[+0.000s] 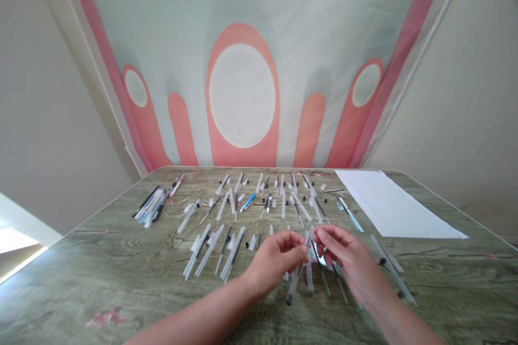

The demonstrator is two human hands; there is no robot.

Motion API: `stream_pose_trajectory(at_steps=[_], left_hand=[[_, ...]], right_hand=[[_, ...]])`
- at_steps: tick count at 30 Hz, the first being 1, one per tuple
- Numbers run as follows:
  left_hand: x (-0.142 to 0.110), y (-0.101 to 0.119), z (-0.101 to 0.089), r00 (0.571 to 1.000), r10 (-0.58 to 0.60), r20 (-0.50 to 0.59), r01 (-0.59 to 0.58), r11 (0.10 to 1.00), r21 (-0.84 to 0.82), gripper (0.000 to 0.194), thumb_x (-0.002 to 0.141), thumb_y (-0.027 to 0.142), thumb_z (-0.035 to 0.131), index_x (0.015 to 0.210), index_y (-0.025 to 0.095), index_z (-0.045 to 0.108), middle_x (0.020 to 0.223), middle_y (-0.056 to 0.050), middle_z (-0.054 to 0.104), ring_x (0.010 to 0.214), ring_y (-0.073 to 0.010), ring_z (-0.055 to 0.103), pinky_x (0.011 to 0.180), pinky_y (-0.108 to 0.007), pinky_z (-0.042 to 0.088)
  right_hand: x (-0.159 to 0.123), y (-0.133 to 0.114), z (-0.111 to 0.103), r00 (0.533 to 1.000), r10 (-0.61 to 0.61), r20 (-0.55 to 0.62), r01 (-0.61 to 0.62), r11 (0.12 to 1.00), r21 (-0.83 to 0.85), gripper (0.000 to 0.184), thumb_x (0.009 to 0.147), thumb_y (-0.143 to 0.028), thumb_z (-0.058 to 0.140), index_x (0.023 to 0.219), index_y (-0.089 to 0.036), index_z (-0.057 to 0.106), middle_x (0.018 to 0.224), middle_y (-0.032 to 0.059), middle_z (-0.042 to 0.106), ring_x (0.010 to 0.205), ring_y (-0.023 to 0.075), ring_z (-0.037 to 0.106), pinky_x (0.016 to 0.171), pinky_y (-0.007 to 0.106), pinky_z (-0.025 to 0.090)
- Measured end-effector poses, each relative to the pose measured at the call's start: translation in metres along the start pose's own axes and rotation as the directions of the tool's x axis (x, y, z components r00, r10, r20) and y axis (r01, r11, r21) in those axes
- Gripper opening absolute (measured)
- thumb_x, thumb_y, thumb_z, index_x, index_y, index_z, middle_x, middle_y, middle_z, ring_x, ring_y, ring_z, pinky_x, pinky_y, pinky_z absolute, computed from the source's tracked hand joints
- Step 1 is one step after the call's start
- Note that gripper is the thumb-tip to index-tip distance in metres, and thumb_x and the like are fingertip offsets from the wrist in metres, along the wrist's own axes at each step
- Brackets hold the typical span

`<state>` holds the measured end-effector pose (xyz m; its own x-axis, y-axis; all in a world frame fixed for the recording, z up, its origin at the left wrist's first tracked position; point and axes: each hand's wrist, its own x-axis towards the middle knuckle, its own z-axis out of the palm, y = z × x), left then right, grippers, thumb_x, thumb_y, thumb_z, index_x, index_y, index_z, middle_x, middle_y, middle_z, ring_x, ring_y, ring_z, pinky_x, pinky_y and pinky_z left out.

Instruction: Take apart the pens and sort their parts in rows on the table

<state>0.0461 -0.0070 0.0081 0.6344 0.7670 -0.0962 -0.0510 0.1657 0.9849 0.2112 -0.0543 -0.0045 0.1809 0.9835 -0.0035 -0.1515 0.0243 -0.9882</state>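
My left hand [279, 253] pinches a pen [294, 283] with a see-through barrel. The pen slants, its black end low and toward me, its upper end between my two hands. At that upper end the thumb and fingers of my right hand [348, 256] are pinched together; whatever small part they grip is hidden. Below and behind the hands lie clear pen barrels [309, 275], thin dark refills [326, 280] and small black plugs, partly covered by my fingers. Left of my hands are more clear barrels [209, 249] with caps beside them.
Rows of pen parts [259, 183] spread over the wood-patterned table [137, 269]. A blue pen [247, 202] lies among them. At left is a bundle of pens [152, 206]; at right, a light-blue pen [351, 215], a white sheet [399, 205] and loose barrels [392, 269].
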Motion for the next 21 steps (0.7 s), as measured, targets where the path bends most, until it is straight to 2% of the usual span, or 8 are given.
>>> stream_pose_trajectory(at_steps=[4,8,11,14,17,21], left_hand=[[0.003,-0.005,-0.005,0.997,0.042,-0.067,-0.047,0.995,-0.086,0.027,0.075,0.035,0.064,0.085,0.014,0.052,0.067,0.001,0.057,0.052,-0.0072,0.049,0.048,-0.019,0.037],[0.005,-0.005,-0.010,0.989,0.096,-0.114,-0.105,0.992,-0.068,0.027,0.074,0.035,0.066,0.083,0.014,0.051,0.063,0.002,0.057,0.050,-0.0066,0.049,0.046,-0.018,0.036],[0.007,0.000,-0.016,0.987,0.096,-0.128,-0.107,0.991,-0.080,0.029,0.075,0.037,0.064,0.088,0.015,0.051,0.061,0.002,0.058,0.045,-0.0063,0.049,0.045,-0.018,0.035],[0.010,0.010,-0.026,0.974,0.129,-0.187,-0.150,0.983,-0.103,0.031,0.077,0.040,0.062,0.094,0.015,0.051,0.068,0.000,0.061,0.049,-0.0089,0.055,0.047,-0.019,0.038],[0.013,0.019,-0.036,0.960,0.184,-0.210,-0.200,0.978,-0.055,0.031,0.076,0.041,0.062,0.089,0.012,0.055,0.072,-0.002,0.062,0.053,-0.0109,0.059,0.050,-0.022,0.041],[0.016,0.024,-0.044,0.962,0.205,-0.178,-0.204,0.979,0.026,0.028,0.075,0.038,0.063,0.082,0.011,0.056,0.068,-0.003,0.062,0.054,-0.0123,0.060,0.052,-0.023,0.043]], right_hand=[[-0.007,-0.002,0.009,0.987,0.062,0.145,-0.058,0.998,-0.032,0.032,0.083,-0.043,0.056,0.101,-0.018,0.059,0.078,0.0034,0.062,0.067,0.0157,0.054,0.052,0.024,0.040],[-0.015,-0.004,0.019,0.936,0.156,0.316,-0.125,0.985,-0.117,0.033,0.087,-0.048,0.047,0.098,-0.018,0.057,0.074,0.0016,0.060,0.061,0.0144,0.055,0.047,0.022,0.036],[-0.017,-0.005,0.020,0.927,0.149,0.345,-0.099,0.983,-0.157,0.032,0.089,-0.047,0.044,0.091,-0.017,0.056,0.065,-0.0023,0.054,0.055,0.0107,0.050,0.048,0.022,0.033],[-0.016,-0.002,0.018,0.928,0.127,0.349,-0.082,0.986,-0.143,0.032,0.090,-0.046,0.043,0.093,-0.017,0.057,0.062,-0.0037,0.050,0.053,0.0095,0.045,0.050,0.022,0.033],[-0.015,0.000,0.015,0.925,0.132,0.356,-0.087,0.986,-0.140,0.035,0.089,-0.048,0.044,0.093,-0.016,0.057,0.062,-0.0036,0.048,0.052,0.0094,0.043,0.050,0.022,0.032],[-0.015,-0.001,0.016,0.921,0.144,0.362,-0.101,0.986,-0.135,0.037,0.088,-0.050,0.044,0.093,-0.016,0.057,0.061,-0.0035,0.048,0.048,0.0089,0.041,0.047,0.022,0.028]])
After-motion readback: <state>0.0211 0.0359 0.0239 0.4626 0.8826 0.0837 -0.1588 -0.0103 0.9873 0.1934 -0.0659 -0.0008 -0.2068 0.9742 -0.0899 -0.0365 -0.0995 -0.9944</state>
